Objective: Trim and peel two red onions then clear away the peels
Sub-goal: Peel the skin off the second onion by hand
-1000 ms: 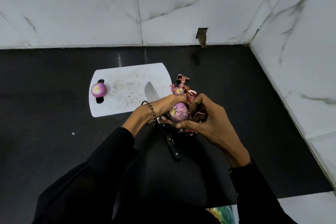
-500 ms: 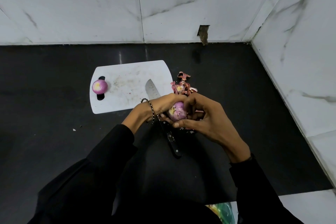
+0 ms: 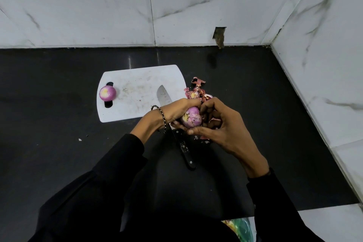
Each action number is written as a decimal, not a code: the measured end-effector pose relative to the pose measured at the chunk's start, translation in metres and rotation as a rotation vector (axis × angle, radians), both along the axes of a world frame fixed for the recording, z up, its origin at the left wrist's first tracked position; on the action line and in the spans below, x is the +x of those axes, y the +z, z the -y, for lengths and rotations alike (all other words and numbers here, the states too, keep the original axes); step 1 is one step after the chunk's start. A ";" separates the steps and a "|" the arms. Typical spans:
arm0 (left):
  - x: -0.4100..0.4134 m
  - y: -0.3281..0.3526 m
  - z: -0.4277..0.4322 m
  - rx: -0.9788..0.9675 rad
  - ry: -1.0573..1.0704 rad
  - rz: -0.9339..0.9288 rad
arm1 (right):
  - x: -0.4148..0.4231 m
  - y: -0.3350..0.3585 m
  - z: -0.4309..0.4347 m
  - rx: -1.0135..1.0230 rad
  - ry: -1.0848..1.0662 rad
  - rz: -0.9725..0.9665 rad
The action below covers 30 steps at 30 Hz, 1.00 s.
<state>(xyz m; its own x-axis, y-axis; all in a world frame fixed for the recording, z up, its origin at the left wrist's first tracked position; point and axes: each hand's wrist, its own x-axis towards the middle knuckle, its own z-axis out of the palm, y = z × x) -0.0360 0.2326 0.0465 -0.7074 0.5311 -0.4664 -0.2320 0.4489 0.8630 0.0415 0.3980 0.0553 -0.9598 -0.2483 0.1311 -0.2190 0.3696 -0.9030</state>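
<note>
A red onion, partly skinned and speckled with dirt, is held just above the black counter, right of the white cutting board. My left hand grips it from the left. My right hand holds it from the right, thumb under it and fingers curled over its top. A second, peeled onion rests on the board's left end by the handle slot. Loose red peels lie on the counter beyond my hands. A black-handled knife lies below my hands, its blade on the board.
The black countertop ends at marble walls behind and to the right, forming a corner. Small crumbs lie left of my left sleeve. A green and colourful object shows at the bottom edge, below the counter's front.
My right fingers have closed over the top of the onion, and the onion has turned slightly in my hands. The knife, board and other onion have not moved.
</note>
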 end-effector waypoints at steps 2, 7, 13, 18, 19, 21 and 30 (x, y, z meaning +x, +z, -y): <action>-0.002 -0.002 0.000 -0.018 -0.010 -0.035 | 0.000 0.000 0.000 0.013 0.001 -0.011; -0.002 -0.003 0.001 -0.075 -0.056 -0.045 | 0.001 0.001 0.002 0.027 0.008 -0.021; 0.002 0.001 0.004 -0.045 0.013 -0.012 | 0.002 0.000 0.006 0.014 0.018 -0.050; 0.004 0.000 0.005 0.002 0.156 0.093 | 0.001 -0.002 0.006 0.085 0.019 -0.097; 0.003 0.000 0.005 0.008 0.154 0.090 | 0.001 -0.001 0.006 0.074 -0.004 -0.073; 0.005 0.004 0.005 0.018 0.134 0.066 | 0.003 0.000 0.006 0.081 -0.050 -0.051; 0.011 -0.007 0.005 0.136 0.259 -0.155 | 0.013 0.005 0.001 -0.060 -0.156 0.016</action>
